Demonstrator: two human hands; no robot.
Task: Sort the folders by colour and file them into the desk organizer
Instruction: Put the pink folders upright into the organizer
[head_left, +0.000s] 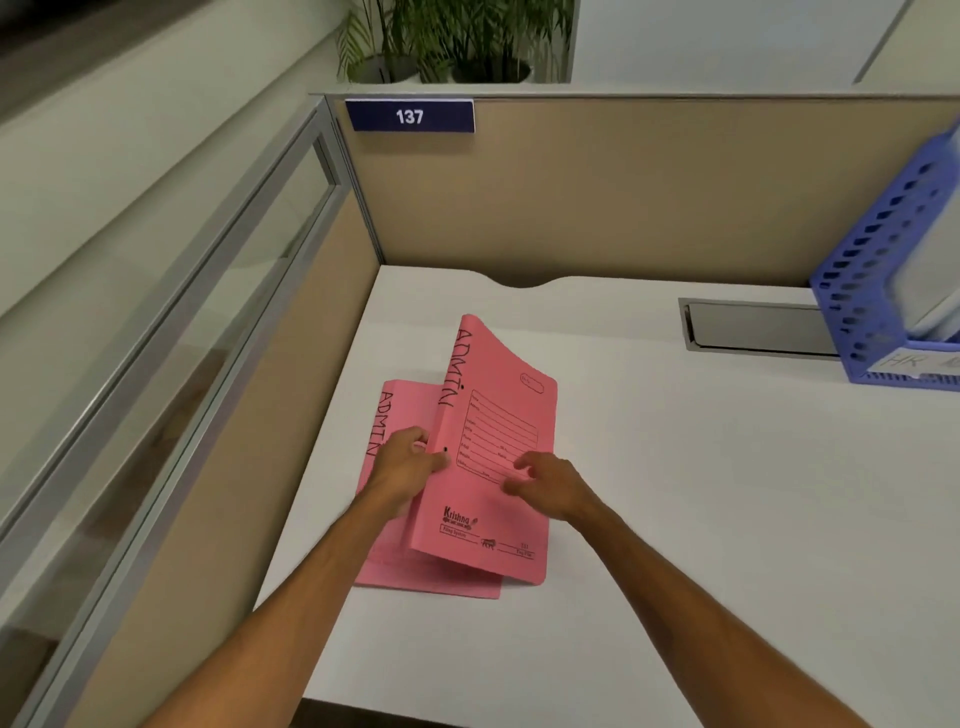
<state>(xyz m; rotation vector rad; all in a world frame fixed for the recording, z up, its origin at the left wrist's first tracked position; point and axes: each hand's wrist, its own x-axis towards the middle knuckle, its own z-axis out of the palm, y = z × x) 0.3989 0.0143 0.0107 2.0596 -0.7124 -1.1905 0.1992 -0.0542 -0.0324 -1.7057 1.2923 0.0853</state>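
Centrally, left hand (405, 462) pinches the top pink folder's (498, 467) spine; right hand (550, 480) rests open on its cover.

Soft, even overhead light is washing my worktop (675, 493) bright, almost without glare. My forearms are casting only faint shadows. The wide lens is bending the partition (623, 197) lines near the edges, and the blue organizer (878, 270) at far right is smearing into blur.

The blue sign (410, 115) reads "137", both pink folders (498, 441) carry "ADMIN", the upper one also "Krishna".
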